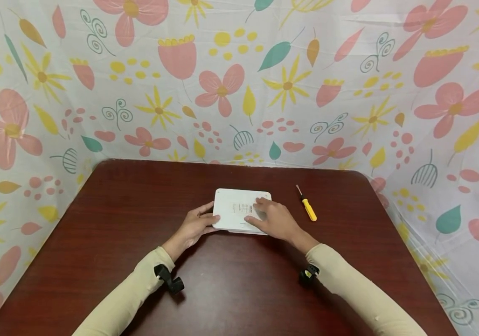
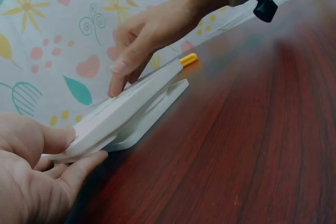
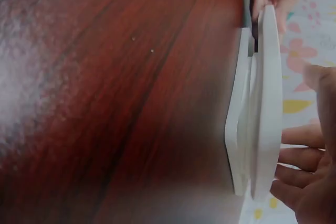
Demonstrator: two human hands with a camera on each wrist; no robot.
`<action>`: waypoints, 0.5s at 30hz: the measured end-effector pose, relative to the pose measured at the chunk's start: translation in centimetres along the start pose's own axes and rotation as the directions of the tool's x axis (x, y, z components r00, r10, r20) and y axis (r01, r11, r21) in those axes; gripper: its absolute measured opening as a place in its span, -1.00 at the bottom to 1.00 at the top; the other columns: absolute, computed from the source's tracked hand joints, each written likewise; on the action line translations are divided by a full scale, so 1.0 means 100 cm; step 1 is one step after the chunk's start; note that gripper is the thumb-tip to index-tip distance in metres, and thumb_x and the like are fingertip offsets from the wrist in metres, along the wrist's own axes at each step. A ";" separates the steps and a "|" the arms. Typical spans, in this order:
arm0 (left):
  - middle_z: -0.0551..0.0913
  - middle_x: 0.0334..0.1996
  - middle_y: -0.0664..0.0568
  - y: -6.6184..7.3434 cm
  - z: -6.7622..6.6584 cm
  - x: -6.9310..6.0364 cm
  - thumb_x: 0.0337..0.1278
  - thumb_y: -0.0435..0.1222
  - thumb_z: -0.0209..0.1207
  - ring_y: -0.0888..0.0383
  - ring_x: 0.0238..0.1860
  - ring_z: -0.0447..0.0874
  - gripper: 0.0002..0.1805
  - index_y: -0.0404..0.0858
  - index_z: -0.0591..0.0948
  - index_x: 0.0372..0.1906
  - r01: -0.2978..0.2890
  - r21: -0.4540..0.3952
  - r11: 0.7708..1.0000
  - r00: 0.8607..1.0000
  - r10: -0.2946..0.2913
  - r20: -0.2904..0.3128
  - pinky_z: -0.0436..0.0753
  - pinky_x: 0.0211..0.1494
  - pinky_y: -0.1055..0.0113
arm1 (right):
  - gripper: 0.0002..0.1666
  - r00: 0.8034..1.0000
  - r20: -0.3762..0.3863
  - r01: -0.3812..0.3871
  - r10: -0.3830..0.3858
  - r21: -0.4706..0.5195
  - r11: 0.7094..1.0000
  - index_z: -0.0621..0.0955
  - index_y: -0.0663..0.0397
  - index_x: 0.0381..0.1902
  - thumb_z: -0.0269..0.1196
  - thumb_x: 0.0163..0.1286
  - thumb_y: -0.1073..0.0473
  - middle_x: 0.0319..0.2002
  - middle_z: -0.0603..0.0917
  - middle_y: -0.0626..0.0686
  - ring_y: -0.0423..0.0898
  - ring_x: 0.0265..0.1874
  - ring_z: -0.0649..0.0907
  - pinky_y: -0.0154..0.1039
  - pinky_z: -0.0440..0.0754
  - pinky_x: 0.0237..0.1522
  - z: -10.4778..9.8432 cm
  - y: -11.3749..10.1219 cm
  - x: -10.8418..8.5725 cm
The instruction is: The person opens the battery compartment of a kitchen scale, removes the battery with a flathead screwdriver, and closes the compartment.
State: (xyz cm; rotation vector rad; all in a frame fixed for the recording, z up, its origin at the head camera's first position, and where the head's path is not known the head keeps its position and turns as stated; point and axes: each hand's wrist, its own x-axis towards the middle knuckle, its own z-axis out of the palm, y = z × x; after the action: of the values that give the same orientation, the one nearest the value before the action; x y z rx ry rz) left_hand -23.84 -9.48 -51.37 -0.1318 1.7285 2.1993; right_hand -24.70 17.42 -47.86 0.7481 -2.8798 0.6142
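A flat white device [image 1: 232,201] with rounded corners and small printed text lies on the table, printed face up. Its upper slab [image 2: 126,106] sits tilted over a thinner white base piece [image 3: 236,124], with a gap showing along the edge. At the left edge my left hand [image 1: 195,224] grips it, thumb on top and fingers beneath. My right hand [image 1: 279,220] rests on the right part of the printed face, fingers extended and partly covering the text. A screwdriver [image 1: 308,210] with a yellow handle lies to the right of the device, apart from both hands.
The dark red-brown wooden table [image 1: 239,289] meets a floral cloth [image 1: 222,56] at its back and sides. Two tiny light specks [image 3: 152,51] lie on the tabletop in the right wrist view. Each wrist wears a black strapped camera [image 1: 170,280].
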 end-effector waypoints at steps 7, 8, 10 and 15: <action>0.59 0.19 -0.41 0.002 0.001 0.000 0.35 -0.56 0.18 0.07 -0.15 0.74 -0.28 -0.32 0.27 0.56 0.006 -0.002 1.000 1.000 -0.006 0.013 0.77 -0.02 0.19 | -0.04 0.999 0.030 -0.037 0.040 -0.110 0.993 0.68 0.29 0.18 0.36 0.22 -0.46 0.28 0.58 0.30 0.22 0.29 0.57 0.14 0.68 0.11 0.001 -0.010 0.001; 0.59 0.19 -0.41 0.002 0.001 0.000 0.35 -0.56 0.18 0.07 -0.15 0.74 -0.28 -0.32 0.27 0.56 0.005 0.000 1.000 1.000 -0.005 0.013 0.77 -0.02 0.19 | -0.03 0.998 0.031 -0.044 0.048 -0.118 0.992 0.67 0.29 0.19 0.37 0.21 -0.46 0.29 0.58 0.30 0.22 0.28 0.58 0.14 0.69 0.08 0.001 -0.011 0.001; 0.59 0.18 -0.40 0.002 0.001 0.000 0.34 -0.57 0.18 0.08 -0.14 0.74 -0.28 -0.32 0.27 0.56 0.007 -0.003 1.000 1.000 -0.007 0.012 0.77 -0.02 0.19 | -0.01 0.997 0.035 -0.063 0.069 -0.135 0.989 0.67 0.28 0.20 0.38 0.18 -0.47 0.30 0.57 0.29 0.23 0.26 0.60 0.14 0.71 0.03 0.002 -0.013 0.002; 0.60 0.17 -0.40 0.001 -0.001 0.000 0.35 -0.56 0.18 0.07 -0.13 0.74 -0.28 -0.33 0.27 0.55 0.005 -0.001 1.000 1.000 -0.005 0.016 0.77 -0.03 0.19 | 0.01 0.993 0.060 -0.086 0.097 -0.177 0.981 0.67 0.23 0.22 0.39 0.15 -0.49 0.30 0.58 0.27 0.21 0.06 0.71 0.08 0.75 -0.05 0.004 -0.015 0.005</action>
State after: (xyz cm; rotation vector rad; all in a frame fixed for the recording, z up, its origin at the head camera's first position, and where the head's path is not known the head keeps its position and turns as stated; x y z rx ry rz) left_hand -23.91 -9.60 -51.27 -0.1180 1.7173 2.1918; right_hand -24.43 15.85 -47.54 0.6267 -2.9950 0.3456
